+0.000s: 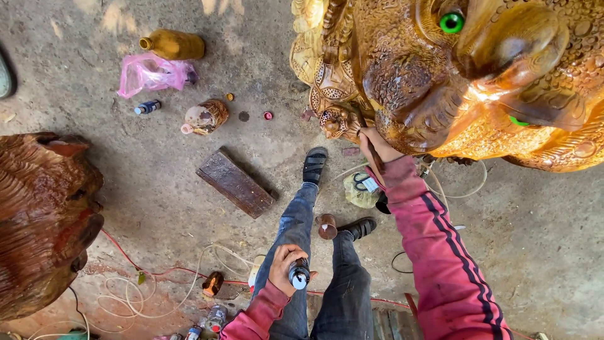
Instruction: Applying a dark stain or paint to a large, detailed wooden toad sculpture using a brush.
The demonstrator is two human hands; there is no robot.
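Two hands are at work beside a large carved wooden toad (465,82) with green glass eyes; everything here is placed from that carving. The right hand (374,146), at the end of a pink sleeve with dark stripes, reaches up and forward to the carving's underside and is clenched around a thin brush-like handle (374,160); the handle's long axis runs back toward the person, and its working tip, hidden by the fingers, meets the wood near a small carved knob. The left hand (284,269) hangs low, well apart from the carving and nearer the person's body; it is wrapped around a small dark bottle (299,275) with a pale cap end turned up toward the camera. The right hand is thus much the nearer to the carving; the bottle lies below and left of it, by the person's jeans.

Left of the carving, on the concrete floor, lie a brown plastic bottle (173,44) on its side, a crumpled pink bag (151,74), a small blue-capped bottle (148,107) and a stained jar (206,116); a dark wooden block (234,183) lies slantwise nearer the person's feet. Just below the carving sits a rag with scissors (360,183); a small brown cup (326,226) stands between the sandalled feet. Far left is a second, rough reddish carving (44,214); any labels are too small to tell.
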